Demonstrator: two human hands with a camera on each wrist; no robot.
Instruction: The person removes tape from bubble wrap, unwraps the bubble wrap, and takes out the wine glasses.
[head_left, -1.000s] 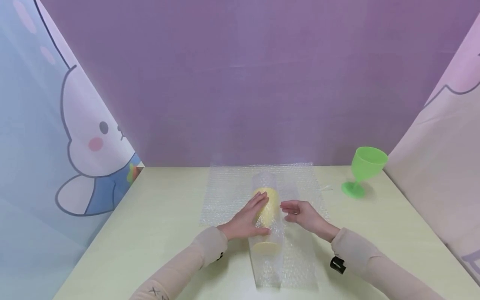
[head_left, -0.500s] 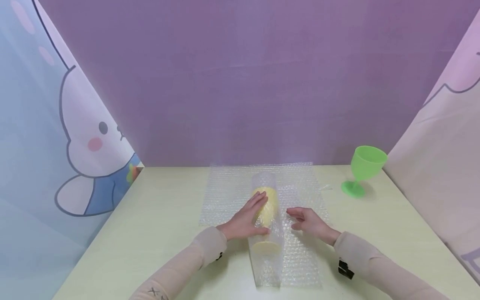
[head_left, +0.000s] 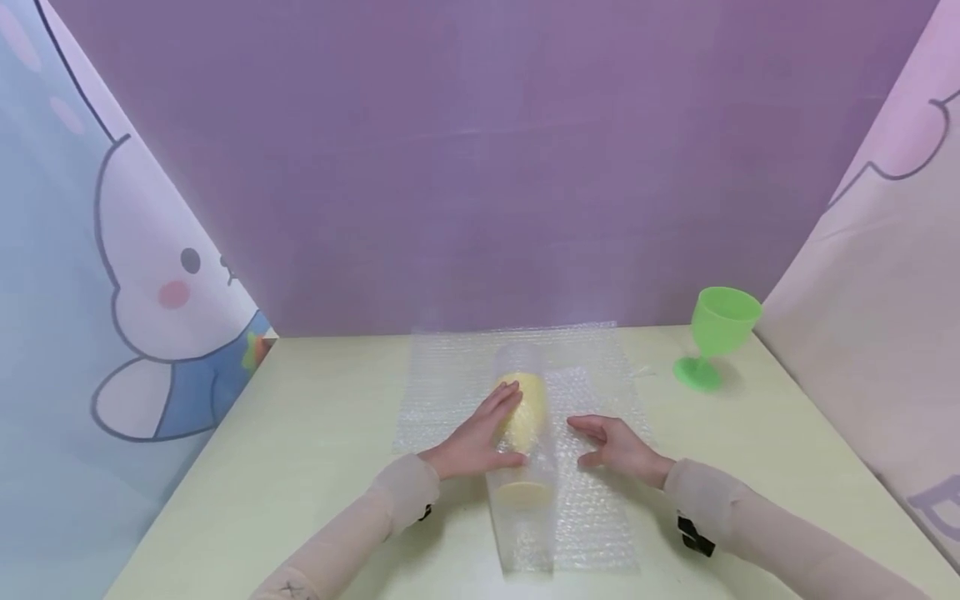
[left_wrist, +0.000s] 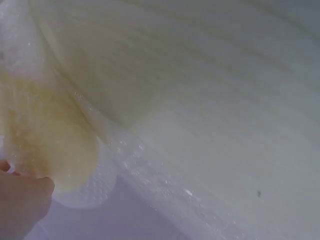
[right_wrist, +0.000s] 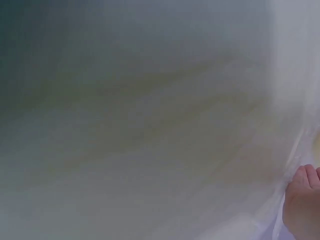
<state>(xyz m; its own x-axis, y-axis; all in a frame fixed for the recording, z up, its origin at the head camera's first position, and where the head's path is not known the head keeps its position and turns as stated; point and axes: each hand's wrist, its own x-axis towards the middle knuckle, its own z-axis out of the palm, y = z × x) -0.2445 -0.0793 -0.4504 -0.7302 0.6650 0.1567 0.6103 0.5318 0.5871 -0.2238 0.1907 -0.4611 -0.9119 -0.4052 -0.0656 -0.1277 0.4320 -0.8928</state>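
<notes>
A yellow cylinder (head_left: pixel 534 408), lying lengthwise away from me, shows through a sleeve of clear bubble wrap (head_left: pixel 525 529). The bubble wrap extends past both its ends. My left hand (head_left: pixel 474 435) rests on the left side of the roll, fingers laid over it and thumb spread toward the near end. In the left wrist view, the yellow cylinder (left_wrist: pixel 65 140) shows under the wrap beside the fingertips. To the right of the roll, my right hand (head_left: pixel 618 448) is held over the flat flap of bubble wrap (head_left: pixel 596 521), its fingers loosely bent and holding nothing.
A green plastic goblet (head_left: pixel 722 321) stands upright at the back right of the pale table (head_left: pixel 337 400). Another part of the bubble wrap (head_left: pixel 450 375) spreads flat behind the roll, up to the purple back wall (head_left: pixel 480 167). Printed curtains hang on both sides.
My right hand has drawn back a little from the roll, rightward and toward me. The flap under it looks flatter. My left hand stays on the roll; the head view has shifted slightly.
</notes>
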